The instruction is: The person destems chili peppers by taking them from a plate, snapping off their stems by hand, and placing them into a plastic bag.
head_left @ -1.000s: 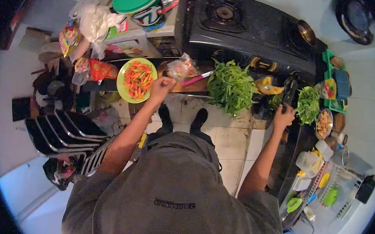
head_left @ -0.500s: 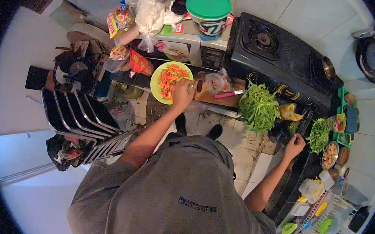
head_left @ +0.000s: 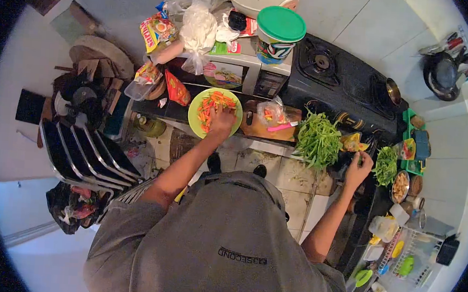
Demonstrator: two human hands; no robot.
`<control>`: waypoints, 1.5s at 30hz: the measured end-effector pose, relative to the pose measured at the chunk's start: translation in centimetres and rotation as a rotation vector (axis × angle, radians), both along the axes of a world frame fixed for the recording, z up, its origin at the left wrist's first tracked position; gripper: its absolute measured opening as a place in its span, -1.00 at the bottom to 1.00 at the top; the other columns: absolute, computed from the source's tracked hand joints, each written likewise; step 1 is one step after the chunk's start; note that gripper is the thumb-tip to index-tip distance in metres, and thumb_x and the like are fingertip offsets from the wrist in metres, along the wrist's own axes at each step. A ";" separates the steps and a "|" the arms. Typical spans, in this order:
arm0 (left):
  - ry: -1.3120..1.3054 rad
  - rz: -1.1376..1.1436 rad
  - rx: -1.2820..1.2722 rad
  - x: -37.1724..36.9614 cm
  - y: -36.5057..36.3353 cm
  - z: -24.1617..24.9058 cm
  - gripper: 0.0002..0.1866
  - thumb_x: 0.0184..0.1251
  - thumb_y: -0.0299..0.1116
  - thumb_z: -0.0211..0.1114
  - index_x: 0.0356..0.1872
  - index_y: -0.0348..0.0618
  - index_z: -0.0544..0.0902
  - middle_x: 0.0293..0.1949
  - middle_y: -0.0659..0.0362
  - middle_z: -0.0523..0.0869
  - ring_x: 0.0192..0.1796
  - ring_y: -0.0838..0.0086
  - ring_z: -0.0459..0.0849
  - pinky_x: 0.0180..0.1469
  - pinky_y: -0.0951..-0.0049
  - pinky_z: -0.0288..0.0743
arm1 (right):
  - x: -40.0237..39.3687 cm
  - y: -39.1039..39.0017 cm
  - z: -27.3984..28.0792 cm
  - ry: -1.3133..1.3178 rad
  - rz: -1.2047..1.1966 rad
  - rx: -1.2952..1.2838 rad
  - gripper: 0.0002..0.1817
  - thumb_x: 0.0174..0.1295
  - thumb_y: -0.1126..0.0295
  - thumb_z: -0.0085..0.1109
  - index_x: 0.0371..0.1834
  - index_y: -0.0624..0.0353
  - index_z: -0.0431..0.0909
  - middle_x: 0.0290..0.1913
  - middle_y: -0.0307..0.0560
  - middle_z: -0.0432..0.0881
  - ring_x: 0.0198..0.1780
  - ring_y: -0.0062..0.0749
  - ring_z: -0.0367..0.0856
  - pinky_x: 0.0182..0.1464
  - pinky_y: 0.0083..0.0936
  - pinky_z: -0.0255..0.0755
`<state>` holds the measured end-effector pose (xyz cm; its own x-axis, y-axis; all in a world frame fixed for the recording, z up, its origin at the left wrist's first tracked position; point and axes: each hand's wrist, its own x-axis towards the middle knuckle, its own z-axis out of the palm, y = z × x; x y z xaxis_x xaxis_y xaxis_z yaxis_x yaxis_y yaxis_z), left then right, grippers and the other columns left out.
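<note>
A light green plate (head_left: 193,122) full of cut red and orange chilies (head_left: 207,105) stands on the counter. My left hand (head_left: 222,121) reaches over its right side, with the fingers apart and down among the chilies. To the right, my right hand (head_left: 358,170) is raised beside the dark basin, fingers curled together; what they hold, if anything, is too small to make out. Near it are a heap of leafy greens (head_left: 318,140) and a yellow packet (head_left: 352,142). Between the plate and greens, a wooden cutting board (head_left: 254,127) bears a pink-handled knife (head_left: 282,126) and a clear bag of chilies (head_left: 272,114).
A black stove (head_left: 353,75) lies behind the board, beside a green-lidded tub (head_left: 281,24). Stacked chairs (head_left: 84,154) stand at left. On the right are more greens (head_left: 385,166), a bowl of light brown pieces (head_left: 400,186) and a dish rack (head_left: 413,256).
My left hand has moved from the plate's rim in among the chilies. My right hand has shifted slightly up and left. The whole view has tilted a little.
</note>
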<state>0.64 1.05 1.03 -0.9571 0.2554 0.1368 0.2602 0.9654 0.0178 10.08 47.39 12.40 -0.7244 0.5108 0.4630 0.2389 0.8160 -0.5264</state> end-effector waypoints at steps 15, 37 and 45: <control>-0.055 -0.205 0.018 -1.4 -2.3 -1.4 -0.71 0.29 -0.37 0.14 -0.02 -0.22 0.63 -0.04 -0.06 0.63 0.12 0.07 0.58 0.22 -0.16 0.21 | 0.8 -12.6 5.6 0.153 0.127 -0.110 -0.85 0.28 0.43 0.25 -0.13 0.19 0.61 -0.02 0.01 0.57 0.09 -0.09 0.49 0.23 -0.26 0.30; -0.674 -0.255 1.794 2.4 -6.1 24.0 -0.79 0.46 -0.39 0.29 0.00 -0.22 0.57 -0.09 0.22 0.69 -0.06 0.60 0.63 0.07 0.55 0.48 | -2.0 -34.5 17.0 0.033 0.878 -0.150 -0.77 0.29 0.40 0.24 -0.05 0.24 0.54 -0.21 0.04 0.59 -0.10 -0.01 0.56 0.04 -0.20 0.38; -0.479 -0.499 1.753 3.3 -7.6 26.4 -0.66 0.41 -0.45 0.30 0.17 -0.21 0.58 -0.11 0.20 0.69 -0.08 0.53 0.65 0.05 0.50 0.50 | -2.5 -35.6 19.6 0.030 1.005 -0.050 -0.90 0.22 0.55 0.26 -0.25 0.30 0.57 -0.31 0.06 0.61 -0.26 0.00 0.59 -0.12 -0.25 0.44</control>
<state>3.92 -6.59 27.44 -0.8804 0.3710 0.2955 0.1483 -0.3763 0.9145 7.58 11.81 31.96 -0.8185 -0.3115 0.4827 -0.5619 0.6090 -0.5598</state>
